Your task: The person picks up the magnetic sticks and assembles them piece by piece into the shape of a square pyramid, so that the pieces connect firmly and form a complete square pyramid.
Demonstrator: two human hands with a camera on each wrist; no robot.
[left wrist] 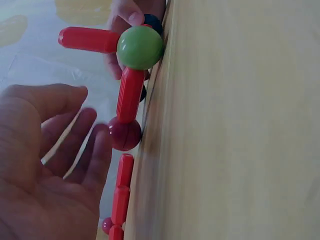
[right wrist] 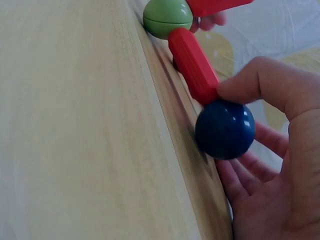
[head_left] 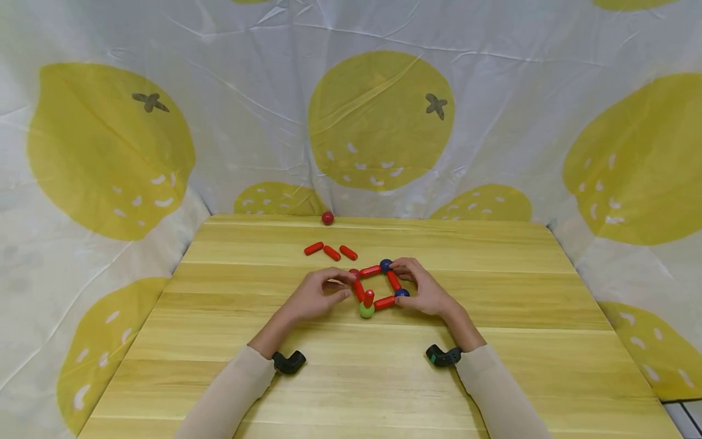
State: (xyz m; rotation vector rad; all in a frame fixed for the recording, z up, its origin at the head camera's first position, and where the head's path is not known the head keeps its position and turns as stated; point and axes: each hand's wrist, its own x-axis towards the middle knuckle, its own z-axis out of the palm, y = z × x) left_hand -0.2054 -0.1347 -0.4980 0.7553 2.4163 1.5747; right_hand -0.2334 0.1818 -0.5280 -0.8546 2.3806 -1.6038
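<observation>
A square of magnetic building rods and balls lies on the table, its sides red rods (head_left: 370, 271). The corners are a red ball (head_left: 354, 274), a far blue ball (head_left: 386, 264), a near blue ball (right wrist: 225, 129) and a green ball (head_left: 367, 311). One more red rod (left wrist: 89, 40) stands up from the green ball. My left hand (head_left: 315, 297) is beside the red ball, fingertips right at it, thumb apart, grasping nothing. My right hand (head_left: 429, 291) holds the square's right side, thumb at the near blue ball, fingers at the far one.
Beyond the square lie three loose red rods (head_left: 331, 252). A loose red ball (head_left: 327, 218) sits at the wooden table's (head_left: 466, 390) back edge. Behind hangs a white cloth (head_left: 247, 110) printed with yellow fruit. A black wrist device (head_left: 289, 363) is on each wrist.
</observation>
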